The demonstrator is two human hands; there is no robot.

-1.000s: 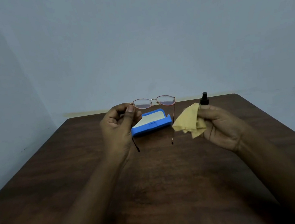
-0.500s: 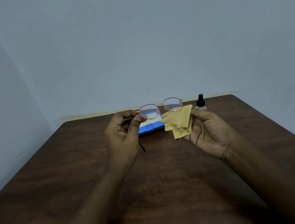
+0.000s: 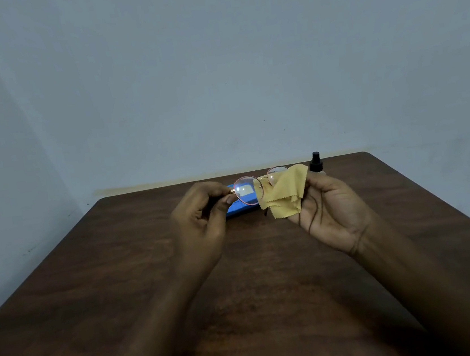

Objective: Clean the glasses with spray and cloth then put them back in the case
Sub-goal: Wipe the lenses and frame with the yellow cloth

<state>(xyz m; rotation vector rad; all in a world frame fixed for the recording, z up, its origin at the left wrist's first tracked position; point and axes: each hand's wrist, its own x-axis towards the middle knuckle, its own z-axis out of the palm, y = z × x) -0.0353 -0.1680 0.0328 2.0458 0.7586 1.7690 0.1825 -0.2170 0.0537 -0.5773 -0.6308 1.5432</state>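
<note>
My left hand (image 3: pixel 200 220) pinches the left end of thin red-rimmed glasses (image 3: pixel 247 191), held up above the table. My right hand (image 3: pixel 329 210) holds a yellow cloth (image 3: pixel 284 192) with zigzag edges, draped over the right lens and reaching the left one. One temple arm runs down across my right palm. The blue case (image 3: pixel 236 208) lies open on the table behind my left hand, mostly hidden by hand and glasses. A small spray bottle with a black cap (image 3: pixel 316 162) stands behind my right fingertips.
The brown wooden table (image 3: pixel 139 278) meets a pale blue wall at its far edge, and its right edge slants off to the right. My two forearms cross the near half of the table.
The cloth and the glasses have come together: the cloth was beside the glasses and now covers the right lens. Both hands drew slightly closer.
</note>
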